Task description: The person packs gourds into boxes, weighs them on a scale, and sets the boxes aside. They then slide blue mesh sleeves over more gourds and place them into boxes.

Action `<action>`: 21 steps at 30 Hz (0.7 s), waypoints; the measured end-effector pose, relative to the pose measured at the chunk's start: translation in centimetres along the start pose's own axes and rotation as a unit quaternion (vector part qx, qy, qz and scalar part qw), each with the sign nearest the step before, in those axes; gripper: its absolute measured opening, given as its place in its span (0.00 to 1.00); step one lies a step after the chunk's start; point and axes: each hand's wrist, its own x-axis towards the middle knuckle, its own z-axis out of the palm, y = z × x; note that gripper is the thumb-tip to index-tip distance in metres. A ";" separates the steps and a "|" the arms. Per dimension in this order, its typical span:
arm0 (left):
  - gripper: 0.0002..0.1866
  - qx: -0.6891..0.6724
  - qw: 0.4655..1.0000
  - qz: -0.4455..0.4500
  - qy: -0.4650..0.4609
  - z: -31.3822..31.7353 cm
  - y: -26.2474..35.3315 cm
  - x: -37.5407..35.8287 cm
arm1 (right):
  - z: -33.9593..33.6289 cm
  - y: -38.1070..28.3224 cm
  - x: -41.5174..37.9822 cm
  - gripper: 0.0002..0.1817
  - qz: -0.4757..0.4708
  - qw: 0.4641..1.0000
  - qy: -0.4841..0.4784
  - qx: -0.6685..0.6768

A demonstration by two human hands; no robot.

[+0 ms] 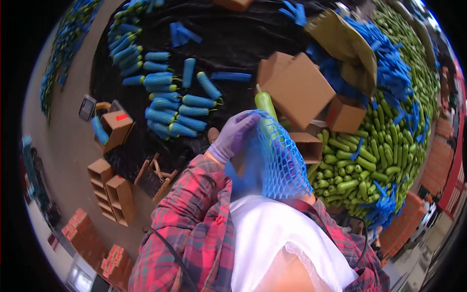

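In front of my chest, a long green gourd (265, 103) points away from me, its stem end bare. Its lower part sits inside a stretched blue foam net (287, 168). My left hand (235, 135), in a purple glove, pinches the net's upper edge beside the gourd. Through the mesh, purple patches of my right hand (291, 156) show around the gourd's lower end; the fingers are mostly covered by the net. A blurred blue piece (248, 168) hangs below my left hand.
Netted gourds (168, 104) lie in rows on a black sheet (228, 39). Cardboard boxes (296, 87) stand just beyond my hands. To the right is a large pile of bare gourds (384, 146) with loose blue nets (384, 53). A small wooden stool (155, 177) and a scale (87, 108) are at left.
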 end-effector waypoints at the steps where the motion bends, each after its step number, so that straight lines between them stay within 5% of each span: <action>1: 0.18 0.045 0.999 -0.001 -0.002 -1.1 1.0 -0.9 | 2.0 -0.3 0.7 0.13 0.000 1.000 -0.015 -0.006; 6: 0.18 0.222 0.972 0.082 0.001 -5.5 6.5 -7.0 | 10.0 -2.2 3.6 0.14 -0.001 0.994 -0.091 -0.052; 10: 0.13 0.163 0.923 0.178 0.301 -10.4 8.5 -10.7 | 14.0 -3.7 5.3 0.14 0.001 0.984 -0.150 -0.096; 17: 0.12 -0.020 0.886 0.289 0.362 -16.5 10.1 -16.2 | 18.6 -5.9 7.7 0.15 -0.013 0.964 -0.219 -0.153; 21: 0.12 0.164 0.830 0.400 0.351 -16.9 12.6 -18.8 | 20.2 -7.0 9.4 0.16 -0.039 0.946 -0.260 -0.191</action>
